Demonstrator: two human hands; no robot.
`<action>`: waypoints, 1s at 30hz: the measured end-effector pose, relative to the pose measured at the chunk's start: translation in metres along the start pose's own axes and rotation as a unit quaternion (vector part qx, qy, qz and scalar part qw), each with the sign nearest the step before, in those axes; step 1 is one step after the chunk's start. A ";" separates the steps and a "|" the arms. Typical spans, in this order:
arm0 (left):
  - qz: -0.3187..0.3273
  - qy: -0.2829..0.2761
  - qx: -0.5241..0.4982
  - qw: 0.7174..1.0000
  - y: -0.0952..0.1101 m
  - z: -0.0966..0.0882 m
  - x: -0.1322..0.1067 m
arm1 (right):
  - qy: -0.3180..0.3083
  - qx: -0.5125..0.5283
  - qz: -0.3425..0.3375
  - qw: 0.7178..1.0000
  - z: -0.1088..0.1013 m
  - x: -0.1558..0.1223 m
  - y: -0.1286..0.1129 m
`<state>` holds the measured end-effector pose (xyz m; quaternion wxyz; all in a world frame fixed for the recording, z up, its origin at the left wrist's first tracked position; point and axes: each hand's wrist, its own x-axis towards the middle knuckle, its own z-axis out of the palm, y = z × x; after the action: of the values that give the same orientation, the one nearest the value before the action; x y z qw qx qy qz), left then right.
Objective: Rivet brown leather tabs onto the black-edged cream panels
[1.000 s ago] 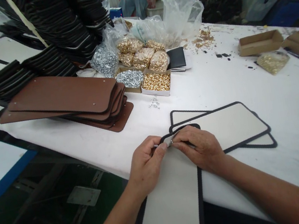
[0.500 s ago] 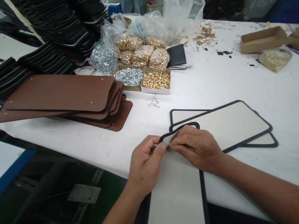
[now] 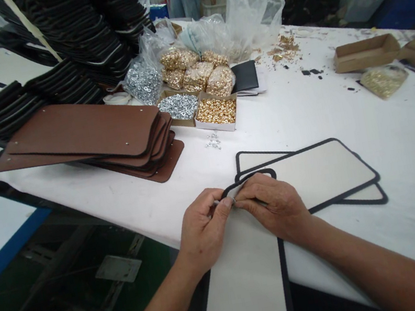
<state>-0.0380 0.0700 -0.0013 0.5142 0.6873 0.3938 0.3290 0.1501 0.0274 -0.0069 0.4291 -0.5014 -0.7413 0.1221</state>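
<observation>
A pale panel with a black border (image 3: 244,282) stretches from the bottom of the view up to the table edge, its far end bent upward. My left hand (image 3: 206,230) grips that end from the left, thumb on the pale face. From the right, my right hand (image 3: 275,202) pinches at the same spot, thumb and forefinger together. Between the fingertips shows a tiny silvery metal piece (image 3: 233,200), too small to make out fully. Two similar black-edged panels (image 3: 325,170) lie crossed on the table just beyond my right hand.
Brown panels (image 3: 84,131) are stacked at left, before tall black stacks (image 3: 71,35). Small boxes hold silver pieces (image 3: 178,106) and gold pieces (image 3: 216,111); a few silver bits (image 3: 213,142) lie loose nearby. Bags of gold fittings (image 3: 198,76) stand behind. A cardboard tray (image 3: 366,53) sits right.
Both hands stay at the bent panel end with barely any movement. In the background, a person by the far side of the table has shifted slightly.
</observation>
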 end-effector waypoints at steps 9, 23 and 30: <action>0.045 0.023 0.039 0.998 -0.004 0.003 -0.002 | 0.031 0.003 0.043 0.999 0.003 -0.004 0.001; 0.006 0.075 0.029 0.997 -0.003 0.006 -0.006 | -0.003 -0.105 0.007 0.994 0.003 -0.001 -0.001; 0.061 0.073 0.079 0.992 -0.004 0.006 -0.008 | -0.041 -0.075 0.047 0.995 -0.002 0.002 -0.004</action>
<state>-0.0373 0.0604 -0.0068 0.4069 0.7225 0.4125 0.3772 0.1490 0.0267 -0.0026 0.3532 -0.5610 -0.7410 0.1073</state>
